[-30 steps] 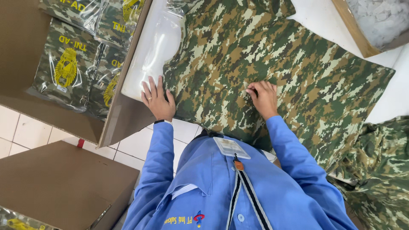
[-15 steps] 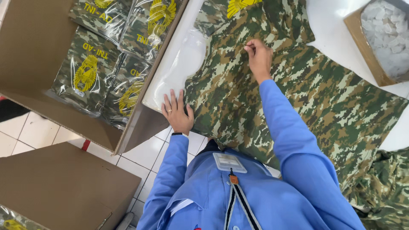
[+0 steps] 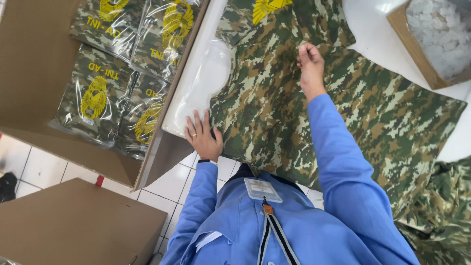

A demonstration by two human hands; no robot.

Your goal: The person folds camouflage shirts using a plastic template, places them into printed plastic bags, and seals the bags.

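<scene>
At the near edge of the white worktop (image 3: 365, 29), the left hand (image 3: 202, 136) lies flat with fingers spread, pressing the near-left corner of the green-and-brown camouflage cloth garment (image 3: 343, 113) beside clear plastic bags (image 3: 203, 83). Farther in, the right hand (image 3: 310, 66) pinches the garment's fabric at its middle, fingers clenched on it.

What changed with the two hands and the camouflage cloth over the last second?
The right hand slid away from the body along the camouflage cloth, from its near edge to the middle, fingers curled on the fabric. The left hand shifted only a little and lies flat at the cloth's near left edge beside the clear plastic bag. The cloth stayed spread on the table, and the packed shirts in the cardboard box did not move.
</scene>
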